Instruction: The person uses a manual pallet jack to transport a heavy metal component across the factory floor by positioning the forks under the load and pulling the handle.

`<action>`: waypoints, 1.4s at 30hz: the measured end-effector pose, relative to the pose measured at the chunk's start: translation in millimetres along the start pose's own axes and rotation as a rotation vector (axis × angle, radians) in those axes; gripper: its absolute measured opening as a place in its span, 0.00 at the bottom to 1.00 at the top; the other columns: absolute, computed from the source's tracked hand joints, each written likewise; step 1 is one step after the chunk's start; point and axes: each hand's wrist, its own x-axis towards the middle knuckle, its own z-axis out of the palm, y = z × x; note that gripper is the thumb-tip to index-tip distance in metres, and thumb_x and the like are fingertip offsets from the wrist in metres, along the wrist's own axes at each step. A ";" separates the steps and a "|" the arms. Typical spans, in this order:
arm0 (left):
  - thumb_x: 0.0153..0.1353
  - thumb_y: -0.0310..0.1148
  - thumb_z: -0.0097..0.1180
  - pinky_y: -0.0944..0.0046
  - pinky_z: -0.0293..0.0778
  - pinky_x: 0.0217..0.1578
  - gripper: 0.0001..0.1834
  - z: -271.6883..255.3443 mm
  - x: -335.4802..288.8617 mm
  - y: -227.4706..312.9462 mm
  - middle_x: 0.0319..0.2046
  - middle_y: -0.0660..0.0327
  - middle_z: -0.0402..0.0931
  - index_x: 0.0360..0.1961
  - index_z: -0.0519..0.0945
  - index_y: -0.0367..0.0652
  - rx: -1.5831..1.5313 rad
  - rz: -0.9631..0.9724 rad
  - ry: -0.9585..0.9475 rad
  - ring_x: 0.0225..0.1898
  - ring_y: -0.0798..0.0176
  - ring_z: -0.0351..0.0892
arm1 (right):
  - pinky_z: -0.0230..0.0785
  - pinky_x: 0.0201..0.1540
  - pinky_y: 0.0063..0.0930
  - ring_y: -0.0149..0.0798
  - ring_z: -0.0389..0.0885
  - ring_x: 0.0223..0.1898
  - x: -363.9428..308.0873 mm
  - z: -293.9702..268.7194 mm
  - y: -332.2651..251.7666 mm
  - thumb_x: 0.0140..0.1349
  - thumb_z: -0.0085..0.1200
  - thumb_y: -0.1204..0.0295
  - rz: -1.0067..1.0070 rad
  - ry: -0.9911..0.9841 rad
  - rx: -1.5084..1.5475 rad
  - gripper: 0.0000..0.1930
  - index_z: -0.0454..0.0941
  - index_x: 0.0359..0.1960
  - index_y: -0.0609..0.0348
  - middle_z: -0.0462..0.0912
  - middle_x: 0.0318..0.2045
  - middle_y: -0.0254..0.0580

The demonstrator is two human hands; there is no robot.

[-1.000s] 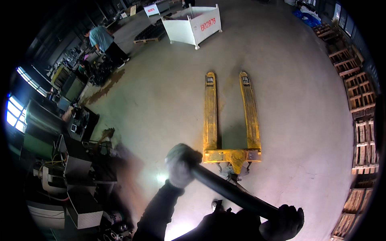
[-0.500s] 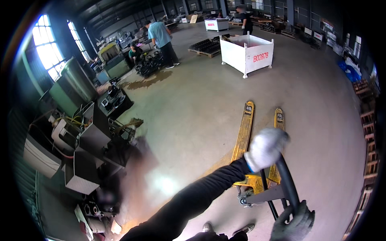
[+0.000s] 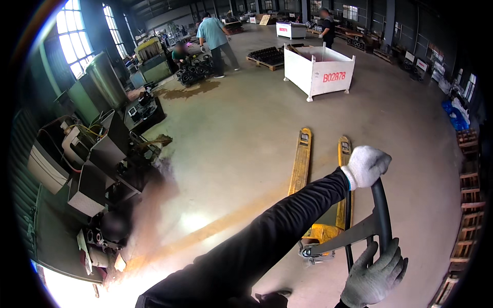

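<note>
A yellow pallet jack stands right of centre, its two forks pointing away from me. Its black handle rises toward me at the right. My left hand, in a white knit glove, is closed around the far end of the handle, the black-sleeved arm reaching across from the lower left. Nearer to me, my right hand, in a greyish glove, has the handle's near end between thumb and curled fingers. No load lies on the visible parts of the forks.
Ahead of the forks stands a white metal bin. A pallet of dark parts lies behind it. Machinery lines the left; stacked wooden pallets line the right. A person in teal and another in black stand farther off.
My left hand has moved right with the far end of the handle, swinging it more upright in the picture. The forks appear slightly farther left. My right hand stays at the handle's near end.
</note>
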 end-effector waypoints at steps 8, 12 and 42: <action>0.55 0.31 0.54 0.50 0.75 0.35 0.06 117.4 58.1 -15.0 0.22 0.52 0.77 0.26 0.80 0.41 0.113 0.061 0.116 0.30 0.43 0.79 | 0.74 0.60 0.49 0.48 0.84 0.43 1.4 105.1 130.9 0.67 0.60 0.65 0.053 -0.073 0.053 0.21 0.74 0.58 0.60 0.83 0.41 0.45; 0.53 0.32 0.57 0.47 0.74 0.34 0.05 186.2 101.2 -23.0 0.24 0.51 0.78 0.27 0.81 0.43 0.138 0.145 0.172 0.31 0.41 0.79 | 0.75 0.57 0.50 0.54 0.83 0.45 9.2 165.9 215.2 0.69 0.58 0.65 0.032 -0.014 0.057 0.18 0.78 0.55 0.61 0.84 0.41 0.46; 0.61 0.41 0.58 0.51 0.77 0.35 0.18 444.7 394.2 -201.5 0.31 0.53 0.79 0.46 0.78 0.39 0.454 -0.125 -0.009 0.33 0.48 0.83 | 0.61 0.66 0.44 0.54 0.72 0.61 322.8 748.7 500.2 0.78 0.33 0.67 -0.012 -0.129 0.713 0.19 0.76 0.55 0.61 0.78 0.56 0.51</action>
